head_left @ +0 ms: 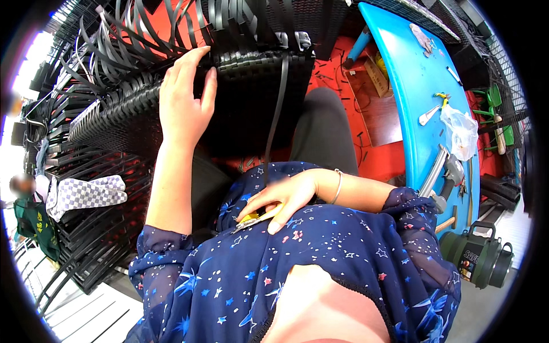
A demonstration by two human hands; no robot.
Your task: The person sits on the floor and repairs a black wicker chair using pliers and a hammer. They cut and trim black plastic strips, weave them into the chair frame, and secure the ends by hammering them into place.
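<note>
A black woven panel point(240, 66) of flat plastic strips lies before me, with loose strip ends curling up from its far edge. My left hand point(186, 97) rests on its upper edge, thumb and index finger apart. Near my belly my right hand point(291, 194) is closed around a small metal tool with yellow handles point(260, 218), its silver tip pointing left; its exact kind is unclear. A long black strip point(277, 114) hangs from the panel's right side down to my right hand. Whether those fingers also hold its end, I cannot tell.
On the right stands a blue table point(409, 86) with a clear plastic bag point(459, 132) and yellow-handled pliers point(441, 97). A green flask point(477, 254) sits at the lower right. Stacked black frames point(103, 223) bear a checkered cloth point(86, 193) on the left. Strip scraps litter the red floor point(334, 74).
</note>
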